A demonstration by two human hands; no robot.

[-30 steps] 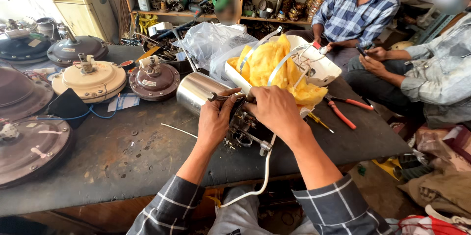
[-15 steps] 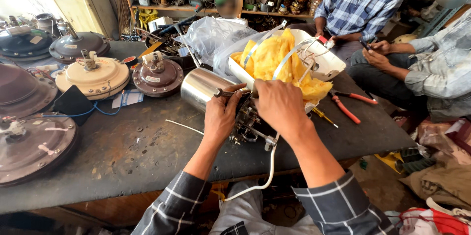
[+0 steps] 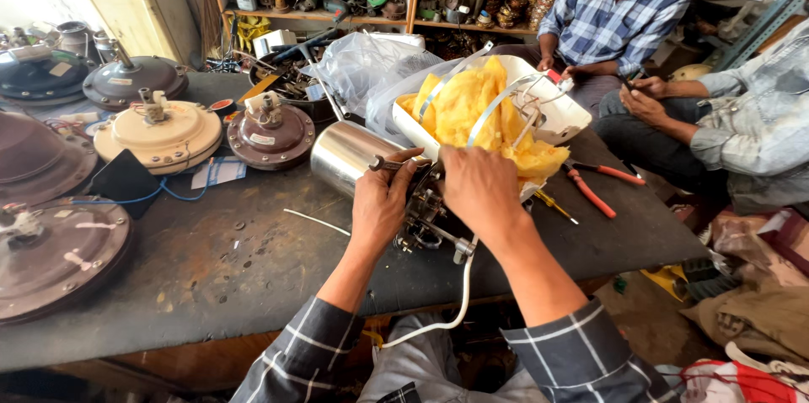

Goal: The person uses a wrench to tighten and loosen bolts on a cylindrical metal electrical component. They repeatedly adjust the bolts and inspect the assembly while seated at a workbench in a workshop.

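Both hands work on a small motor assembly [image 3: 425,222] lying on the dark workbench [image 3: 211,260]: left hand [image 3: 379,205] curled around its steel housing [image 3: 350,154], right hand [image 3: 480,188] clamped over its mechanism. Reassembly seems underway; next likely needs careful alignment.

Dark metal motor assembly [image 3: 430,222]: largely hidden beneath both hands. Brown round fan housing [image 3: 50,256]: cut off by left edge.

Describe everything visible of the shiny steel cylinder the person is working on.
The shiny steel cylinder is a smooth, polished metal can lying on its side on the dark, stained workbench. Its closed rounded end points left toward the brown fan motor. Its other end meets a dark mechanism with a white cord trailing off the bench. The left hand grips there; the right hand covers the mechanism.
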